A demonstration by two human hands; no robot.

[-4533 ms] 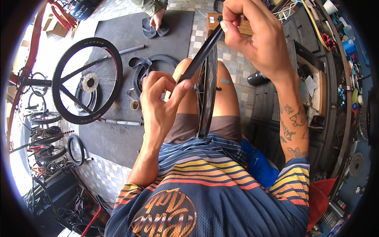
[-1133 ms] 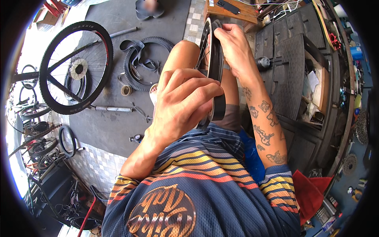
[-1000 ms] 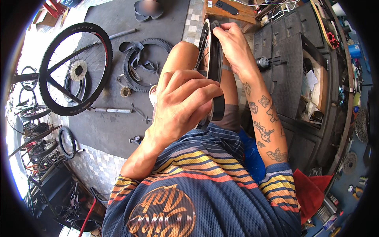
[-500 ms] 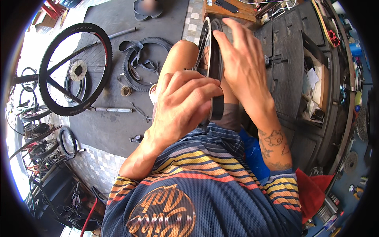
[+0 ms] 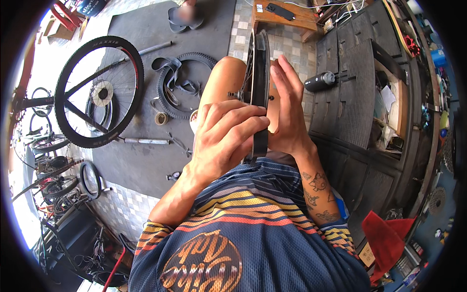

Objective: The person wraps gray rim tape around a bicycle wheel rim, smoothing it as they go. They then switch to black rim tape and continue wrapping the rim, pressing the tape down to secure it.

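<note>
A bicycle wheel without its tyre stands edge-on between my knees, its dark rim facing me and its hub showing at the left. My left hand curls over the near part of the rim, fingers closed across it. A smooth dark strip lies along the rim below those fingertips. Close against the rim's right side is my right hand, its fingers stretched upward and the thumb side low by the rim. Part of its palm is hidden.
On the dark mat lie a loose tyre, a flat inner tube and a tape roll. A bike's mounted wheel stands left. Right are a black bottle, a dark cabinet and a wooden table.
My right hand has dropped from the upper rim to lower along its right side. My left hand stays on the rim. The view has shifted slightly, uncovering the bottle.
</note>
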